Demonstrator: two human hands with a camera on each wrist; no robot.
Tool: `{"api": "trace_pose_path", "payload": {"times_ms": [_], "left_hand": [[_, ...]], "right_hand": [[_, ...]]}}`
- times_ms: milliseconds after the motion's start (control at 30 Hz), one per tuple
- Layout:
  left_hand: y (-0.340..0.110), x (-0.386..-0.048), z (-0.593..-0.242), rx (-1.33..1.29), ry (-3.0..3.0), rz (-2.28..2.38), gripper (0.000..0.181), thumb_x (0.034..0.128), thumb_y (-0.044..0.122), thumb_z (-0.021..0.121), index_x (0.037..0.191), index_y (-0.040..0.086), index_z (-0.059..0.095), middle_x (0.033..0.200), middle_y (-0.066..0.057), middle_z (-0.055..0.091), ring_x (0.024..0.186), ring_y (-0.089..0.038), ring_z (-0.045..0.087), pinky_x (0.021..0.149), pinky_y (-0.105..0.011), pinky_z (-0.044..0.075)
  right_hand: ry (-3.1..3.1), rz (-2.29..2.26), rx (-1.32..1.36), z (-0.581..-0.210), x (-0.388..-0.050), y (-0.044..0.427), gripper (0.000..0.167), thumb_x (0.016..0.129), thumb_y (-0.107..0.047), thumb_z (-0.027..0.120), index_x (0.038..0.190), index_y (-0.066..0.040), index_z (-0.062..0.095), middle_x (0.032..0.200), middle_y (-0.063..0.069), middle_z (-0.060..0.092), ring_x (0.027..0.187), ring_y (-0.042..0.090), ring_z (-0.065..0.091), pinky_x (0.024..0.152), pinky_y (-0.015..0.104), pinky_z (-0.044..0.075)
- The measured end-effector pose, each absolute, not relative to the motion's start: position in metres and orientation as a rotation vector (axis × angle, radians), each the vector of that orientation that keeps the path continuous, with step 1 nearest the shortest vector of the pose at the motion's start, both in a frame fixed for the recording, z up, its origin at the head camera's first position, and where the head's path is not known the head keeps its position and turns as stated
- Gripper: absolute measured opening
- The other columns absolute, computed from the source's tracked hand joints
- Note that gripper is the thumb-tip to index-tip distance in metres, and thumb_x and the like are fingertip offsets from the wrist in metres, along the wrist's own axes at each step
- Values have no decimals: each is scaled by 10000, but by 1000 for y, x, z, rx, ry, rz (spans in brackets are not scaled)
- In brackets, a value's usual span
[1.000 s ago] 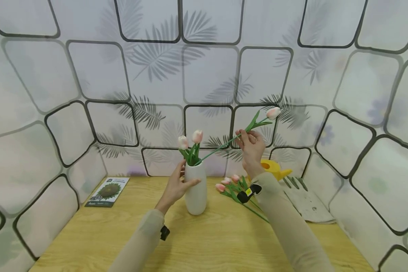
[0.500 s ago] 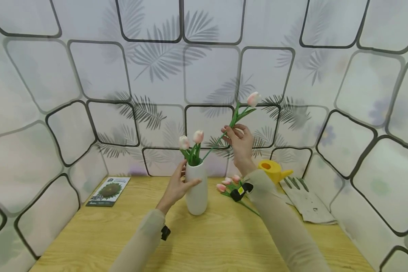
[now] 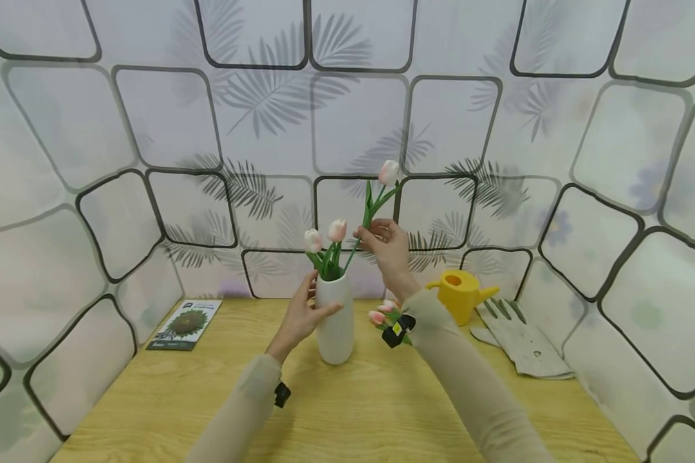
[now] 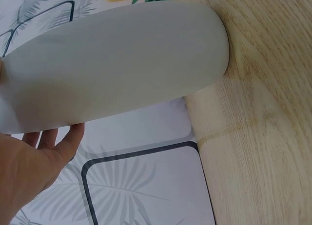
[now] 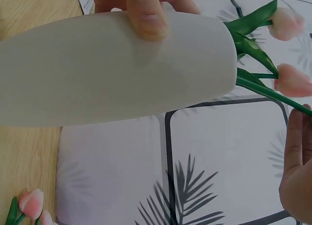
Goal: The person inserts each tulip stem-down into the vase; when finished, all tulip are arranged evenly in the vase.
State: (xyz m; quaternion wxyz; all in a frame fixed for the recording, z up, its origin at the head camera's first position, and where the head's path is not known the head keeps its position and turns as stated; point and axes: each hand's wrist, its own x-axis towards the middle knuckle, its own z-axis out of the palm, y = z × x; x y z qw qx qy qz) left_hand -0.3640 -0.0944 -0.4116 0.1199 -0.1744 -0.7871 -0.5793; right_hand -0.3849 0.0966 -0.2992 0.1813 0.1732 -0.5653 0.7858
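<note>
A white vase (image 3: 334,325) stands upright on the wooden table, with two pale pink tulips (image 3: 337,230) in its mouth. My left hand (image 3: 301,318) holds it from the left, thumb across the front and fingers behind. My right hand (image 3: 389,254) pinches the green stem of another tulip (image 3: 389,173) just under its leaves, up and right of the vase. That stem slants down into the vase mouth, as the right wrist view shows beside the vase (image 5: 117,71); its lower end is hidden inside. In the left wrist view, fingertips of the left hand (image 4: 29,171) touch the vase wall.
Several loose tulips (image 3: 376,317) lie right of the vase, partly hidden by the right wrist. Behind the right forearm stand a yellow watering can (image 3: 463,296) and pale gloves (image 3: 521,344). A sunflower seed packet (image 3: 185,325) lies at the left, near the patterned wall.
My right hand has moved left toward the vase with the tulip, whose stem has swung from a low slant to a steeper one. The left hand and vase have stayed put.
</note>
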Motion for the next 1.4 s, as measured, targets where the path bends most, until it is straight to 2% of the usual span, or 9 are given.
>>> {"api": "trace_pose_path", "payload": {"times_ms": [200,433,800,1133,1400], "left_hand": [[-95,-363,-410,-527,-2290,-1694,881,821,266,813,1534,232,296,1361,-161,491,1244,-357,522,994,-542,477],[-95,-362,-410,-534,-2292,-1696,882,819,287,814,1532,245,297,1373,-157,489,1250,-359,515,994,-550,474],[-94,-363,-411,-512,-2294,-1722,875,818,286,815,1528,239,304,1375,-143,493,1254,-349,512,999,-546,473],[-94,-361,-412,-508,-2296,-1717,883,814,291,818,1531,241,303,1380,-136,494,1249,-342,518,993,-539,478],[-95,-362,-411,-521,-2291,-1718,912,811,300,821,1543,224,282,1388,-147,494,1257,-347,513,996,-545,476]], "right_hand": [[-1722,2222,486,-311,-386,92,149,893,-29,703,972,-51,578,841,-4,697,818,164,721,759,333,604],[-1864,2151,499,-328,-385,86,242,894,-49,709,1105,-21,593,895,24,700,825,136,712,777,363,603],[-1885,2137,518,-336,-384,84,320,877,-67,735,1162,0,607,1059,203,699,835,132,709,814,379,595],[-1948,2083,506,-337,-383,83,307,861,-108,762,1122,17,662,1066,166,708,885,150,704,833,365,589],[-1941,2069,569,-338,-384,85,285,866,-76,748,1125,33,698,1038,131,736,868,114,704,868,356,576]]}}
